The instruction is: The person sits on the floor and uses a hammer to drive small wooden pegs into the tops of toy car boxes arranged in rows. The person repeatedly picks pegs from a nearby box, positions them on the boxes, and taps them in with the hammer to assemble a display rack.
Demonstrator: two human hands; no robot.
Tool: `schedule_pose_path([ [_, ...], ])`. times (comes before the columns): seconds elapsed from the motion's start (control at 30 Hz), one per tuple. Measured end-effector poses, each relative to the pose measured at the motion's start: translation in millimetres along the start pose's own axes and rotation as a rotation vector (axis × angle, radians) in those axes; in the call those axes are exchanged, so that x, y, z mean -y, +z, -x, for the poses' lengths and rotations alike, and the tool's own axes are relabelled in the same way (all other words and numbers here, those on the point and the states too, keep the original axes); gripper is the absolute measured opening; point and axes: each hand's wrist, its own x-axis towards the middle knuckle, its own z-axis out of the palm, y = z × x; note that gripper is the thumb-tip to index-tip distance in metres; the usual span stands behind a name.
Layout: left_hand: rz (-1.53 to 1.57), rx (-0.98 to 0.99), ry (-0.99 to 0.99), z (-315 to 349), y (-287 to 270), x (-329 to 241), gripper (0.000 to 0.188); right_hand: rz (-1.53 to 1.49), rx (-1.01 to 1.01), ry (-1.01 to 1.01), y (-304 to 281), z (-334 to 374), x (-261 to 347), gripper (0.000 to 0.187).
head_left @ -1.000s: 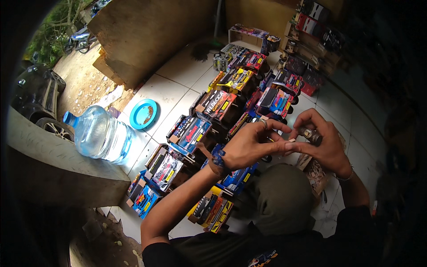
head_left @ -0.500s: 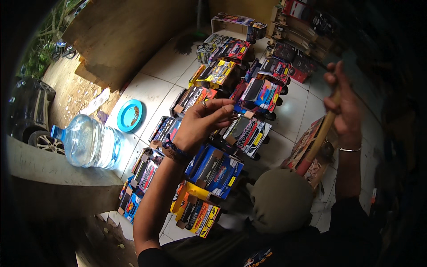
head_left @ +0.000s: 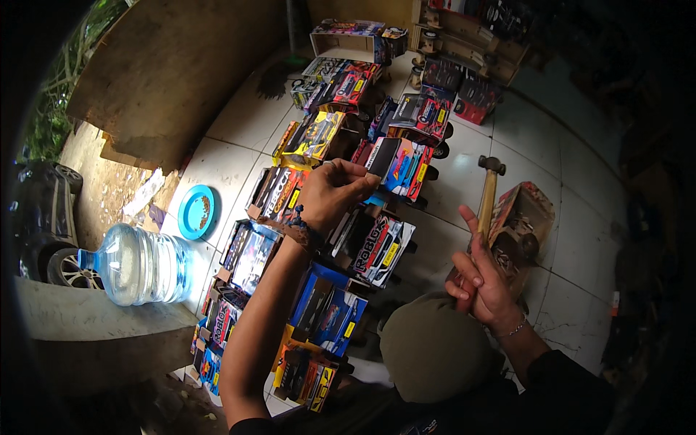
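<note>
The hammer is now held lower down its handle by the right hand, which seems better for swinging; the left hand is pinched, on what cannot be told.

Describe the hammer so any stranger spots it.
On the tiled floor, right of the rows of printed toy trucks, sits an open box. By its left side, the right hand holds the hammer, set apart by its long pale handle and dark metal head.
</note>
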Motion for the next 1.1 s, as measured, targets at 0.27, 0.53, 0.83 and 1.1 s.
schedule_pose_path([
  [0.27,0.062,0.035,-0.041,-4,0,5,0.028,0.392,0.039,-0.157,-11,-14,17,0.065],
  [0.53,0.064,0.046,-0.107,-4,-1,5,0.026,1.088,-0.126,-0.188,-28,-34,43,0.059],
  [0.83,0.176,0.056,-0.092,-8,0,9,0.027,1.192,-0.038,-0.216,-21,-44,51,0.059],
  [1.1,0.213,0.055,-0.11,-10,4,10,0.027,1.257,-0.017,-0.186,-22,-48,56,0.057],
])
